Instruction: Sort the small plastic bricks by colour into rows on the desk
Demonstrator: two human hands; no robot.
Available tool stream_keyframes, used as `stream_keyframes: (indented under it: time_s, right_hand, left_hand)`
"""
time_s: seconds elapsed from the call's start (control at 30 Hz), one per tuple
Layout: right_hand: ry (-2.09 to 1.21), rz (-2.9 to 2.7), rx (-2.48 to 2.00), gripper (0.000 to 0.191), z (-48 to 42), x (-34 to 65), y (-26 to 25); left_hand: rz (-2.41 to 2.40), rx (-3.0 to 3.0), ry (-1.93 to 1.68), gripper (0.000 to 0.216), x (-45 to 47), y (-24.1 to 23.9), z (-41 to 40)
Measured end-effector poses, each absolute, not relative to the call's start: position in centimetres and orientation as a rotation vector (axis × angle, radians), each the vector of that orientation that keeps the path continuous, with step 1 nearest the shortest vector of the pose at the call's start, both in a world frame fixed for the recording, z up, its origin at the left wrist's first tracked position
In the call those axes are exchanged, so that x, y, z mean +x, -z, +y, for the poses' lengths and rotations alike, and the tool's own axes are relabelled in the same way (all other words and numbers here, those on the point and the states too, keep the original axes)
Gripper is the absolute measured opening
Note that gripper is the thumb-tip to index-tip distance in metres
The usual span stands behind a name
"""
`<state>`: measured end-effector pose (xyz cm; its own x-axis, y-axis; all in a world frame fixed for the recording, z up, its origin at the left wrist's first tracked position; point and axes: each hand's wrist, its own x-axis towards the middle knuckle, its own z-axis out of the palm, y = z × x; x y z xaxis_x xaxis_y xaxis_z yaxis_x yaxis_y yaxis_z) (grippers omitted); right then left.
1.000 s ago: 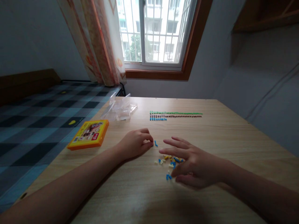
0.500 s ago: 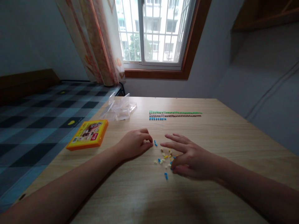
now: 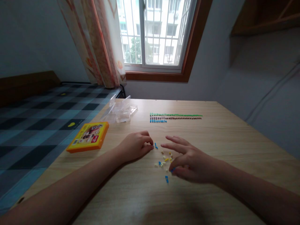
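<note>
My right hand [image 3: 191,161] pinches a small blue building brick [image 3: 172,170] between thumb and index finger, its other fingers stretched out to the left. Beneath and left of it lies a loose pile of tiny cream, yellow and blue bricks [image 3: 162,164]. My left hand [image 3: 136,145] rests on the table with its fingers curled and thumb drawn close to the index finger; whether a piece sits between the tips is too small to tell. Just right of those fingertips are blue bricks [image 3: 156,146]. Another blue pair [image 3: 166,179] lies nearer to me.
Toward the back of the wooden table [image 3: 211,134] run a green row [image 3: 175,114], a brown row [image 3: 175,118] and a shorter blue row [image 3: 158,121] of bricks. Clear plastic trays [image 3: 123,112] and a yellow-orange box [image 3: 87,137] stand on the left, beside a checked bed [image 3: 47,125].
My right thumb and index finger have closed on a blue brick and drawn slightly left and toward me. My left hand has stayed nearly still. The view has tilted slightly.
</note>
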<state>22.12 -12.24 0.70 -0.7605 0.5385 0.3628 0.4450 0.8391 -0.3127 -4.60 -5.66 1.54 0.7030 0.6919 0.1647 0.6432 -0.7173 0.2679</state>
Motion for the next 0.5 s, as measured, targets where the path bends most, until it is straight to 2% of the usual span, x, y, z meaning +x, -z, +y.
stream_keyframes:
  time_s: [0.3,0.5]
  right_hand:
    - [-0.369,-2.186,-1.098,0.007,-6.5,25.9,2.3]
    - [-0.425,-2.099,-1.292,0.014,-4.0,27.4,3.9]
  left_hand:
    - [1.066,2.725,-0.371,0.018,-4.7,-1.4,-5.3]
    - [1.055,2.729,-0.384,0.017,-4.8,-1.1,-5.2]
